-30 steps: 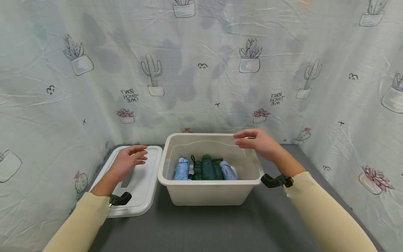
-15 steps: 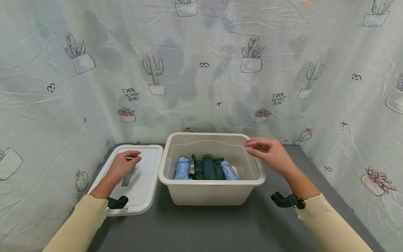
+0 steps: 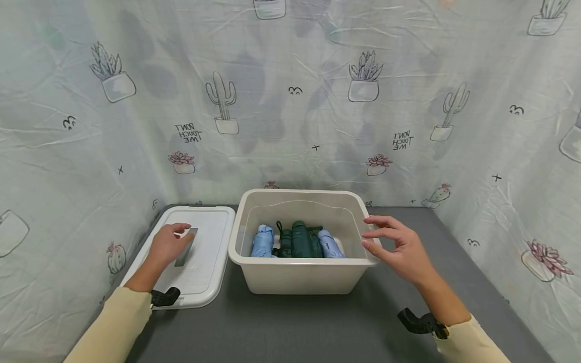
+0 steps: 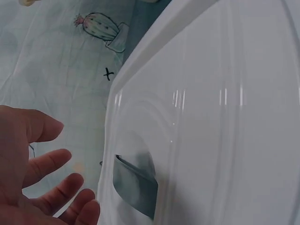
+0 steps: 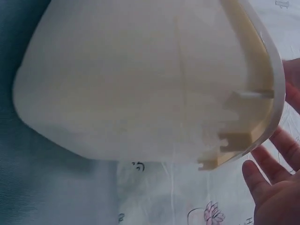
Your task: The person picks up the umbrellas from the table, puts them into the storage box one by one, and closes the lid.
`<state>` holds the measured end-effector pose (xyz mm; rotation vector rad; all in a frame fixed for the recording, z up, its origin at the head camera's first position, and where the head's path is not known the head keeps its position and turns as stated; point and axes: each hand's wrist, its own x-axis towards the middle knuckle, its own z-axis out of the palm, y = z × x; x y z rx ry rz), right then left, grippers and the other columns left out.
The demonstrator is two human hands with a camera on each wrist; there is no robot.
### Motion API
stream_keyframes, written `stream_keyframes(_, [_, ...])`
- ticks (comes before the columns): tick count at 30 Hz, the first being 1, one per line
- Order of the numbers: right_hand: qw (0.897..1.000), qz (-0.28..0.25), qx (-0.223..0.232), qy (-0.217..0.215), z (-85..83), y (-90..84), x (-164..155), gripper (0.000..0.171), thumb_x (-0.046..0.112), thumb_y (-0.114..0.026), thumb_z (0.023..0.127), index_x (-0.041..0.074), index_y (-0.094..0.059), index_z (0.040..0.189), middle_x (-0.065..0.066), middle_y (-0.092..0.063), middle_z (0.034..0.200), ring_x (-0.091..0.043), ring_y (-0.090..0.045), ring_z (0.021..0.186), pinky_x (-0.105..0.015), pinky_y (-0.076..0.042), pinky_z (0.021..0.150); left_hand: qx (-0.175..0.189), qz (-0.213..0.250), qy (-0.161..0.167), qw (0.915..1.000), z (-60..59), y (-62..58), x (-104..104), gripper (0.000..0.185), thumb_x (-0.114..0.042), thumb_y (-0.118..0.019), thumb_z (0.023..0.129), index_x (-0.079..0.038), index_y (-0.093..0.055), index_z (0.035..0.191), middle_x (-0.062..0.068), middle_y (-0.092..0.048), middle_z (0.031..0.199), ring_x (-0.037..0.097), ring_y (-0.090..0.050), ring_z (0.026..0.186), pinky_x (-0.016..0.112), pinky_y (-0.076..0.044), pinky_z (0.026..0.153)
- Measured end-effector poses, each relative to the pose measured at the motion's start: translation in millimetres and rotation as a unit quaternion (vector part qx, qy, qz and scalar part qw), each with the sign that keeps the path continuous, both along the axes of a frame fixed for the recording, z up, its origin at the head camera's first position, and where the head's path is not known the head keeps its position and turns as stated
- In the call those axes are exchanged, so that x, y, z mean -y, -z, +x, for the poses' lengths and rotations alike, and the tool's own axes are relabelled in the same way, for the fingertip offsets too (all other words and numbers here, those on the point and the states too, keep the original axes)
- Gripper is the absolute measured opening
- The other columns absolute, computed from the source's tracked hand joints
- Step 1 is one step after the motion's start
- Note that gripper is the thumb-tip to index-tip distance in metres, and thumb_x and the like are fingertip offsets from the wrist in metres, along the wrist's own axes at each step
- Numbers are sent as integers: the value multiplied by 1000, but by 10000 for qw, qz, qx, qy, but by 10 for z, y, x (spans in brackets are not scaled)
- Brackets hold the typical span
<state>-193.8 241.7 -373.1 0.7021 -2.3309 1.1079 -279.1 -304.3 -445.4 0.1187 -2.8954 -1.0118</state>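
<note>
A cream plastic storage bin point(image 3: 299, 278) stands uncovered at mid-table. Inside it lie what look like folded compact umbrellas: a light blue one point(image 3: 263, 243) at left, dark green ones point(image 3: 301, 242) in the middle and a periwinkle one point(image 3: 330, 245) at right. My right hand point(image 3: 401, 250), its fingers spread and slightly bent, is beside the bin's right rim; contact cannot be told. Over the white lid point(image 3: 206, 275) to the left hovers my left hand point(image 3: 166, 247), fingers loosely bent and holding nothing. In the left wrist view it appears apart from the lid's grey inset point(image 4: 136, 187).
The dark grey tabletop point(image 3: 281, 327) extends in front of the bin and along its right side. A cactus-print curtain point(image 3: 290, 121) hangs close behind and at both sides. Each wrist bears a black camera mount, such as the left one point(image 3: 165, 296).
The right hand has moved right and down from over the bin's back right corner to beside its right rim, fingers spreading. The left hand has shifted left and slightly lower over the lid.
</note>
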Motion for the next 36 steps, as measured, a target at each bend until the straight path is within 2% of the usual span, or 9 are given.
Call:
stream_keyframes(4, [9996,-95,-129,-243,75,94,-43,32,-5,-85,76,16,-82,100,-15,-66,131,-9,-58,128,-10,-48,99,-8,-45,-89,9999,20,38,32,48,-25,-56,101,7,-57,137,35,-53,137,49,-53,121,57,-53,87])
stream_keyframes(8, [9969,-212,-520,-552,121,168,-52,42,-9,-89,67,16,-82,100,-19,-65,131,-16,-57,134,-14,-44,109,-122,-92,-39,9999,33,71,54,47,-23,-57,100,9,-59,135,37,-55,134,49,-57,117,56,-54,84])
stream_keyframes(11, [9936,-284,-808,-733,148,208,-42,47,-11,-90,62,14,-82,100,-22,-65,129,-22,-57,133,-17,-44,110,-139,-105,-9,9998,41,77,51,47,-23,-58,100,10,-59,135,38,-56,133,49,-58,114,55,-54,82])
stream_keyframes(15, [9905,-370,-1031,-832,168,267,-45,47,-13,-90,58,12,-82,98,-24,-65,125,-23,-58,130,-19,-46,111,-11,-90,-42,9999,44,93,36,50,-22,-59,100,10,-57,137,38,-54,135,50,-58,116,54,-56,82])
stream_keyframes(19, [9836,-572,-1375,-1012,168,324,-45,36,-10,-90,62,6,-82,93,-27,-65,117,-24,-60,123,-21,-47,110,7,-176,0,9998,28,126,40,53,-22,-62,98,10,-55,138,38,-54,137,51,-58,118,55,-56,84])
stream_keyframes(25, [9703,-852,-1845,-1313,182,344,-10,16,1,-88,76,0,-80,89,-25,-67,107,-25,-62,119,-23,-49,109,165,-188,22,9997,22,149,46,57,-24,-66,96,9,-53,141,37,-52,141,52,-56,124,57,-54,91])
stream_keyframes(30, [9627,-954,-2071,-1458,197,303,34,12,2,-86,79,-3,-80,88,-23,-67,103,-25,-63,120,-25,-50,108,309,-181,29,9994,29,170,68,57,-24,-65,97,11,-54,140,37,-54,139,52,-55,126,58,-53,95])
stream_keyframes(36, [9576,-933,-2256,-1530,209,240,58,11,4,-84,82,-4,-79,88,-22,-68,102,-24,-64,119,-25,-51,107,435,-362,122,9983,-10,195,125,56,-22,-68,95,11,-56,138,37,-59,130,50,-58,120,55,-54,90])
